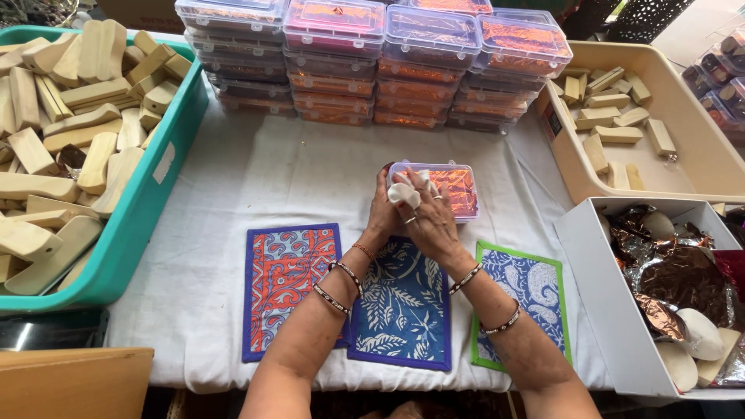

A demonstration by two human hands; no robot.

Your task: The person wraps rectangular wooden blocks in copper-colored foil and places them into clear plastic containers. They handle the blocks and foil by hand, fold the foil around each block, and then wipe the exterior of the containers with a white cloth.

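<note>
A person stands at a table [233,178] covered in white cloth, both hands raised together near its middle: the left hand [382,211] cups the near left side of a small clear plastic box [444,188] lined with orange foil, while the right hand [429,219] pinches a small white piece [403,194] against the box's front. Three patterned mats [400,302] lie along the near edge beneath the forearms. Stacks of filled lidded boxes [372,62] line the far edge, a teal bin of wooden blocks [70,147] sits at the left edge, and a beige tray [683,132] and white carton [605,295] sit at the right.
</note>
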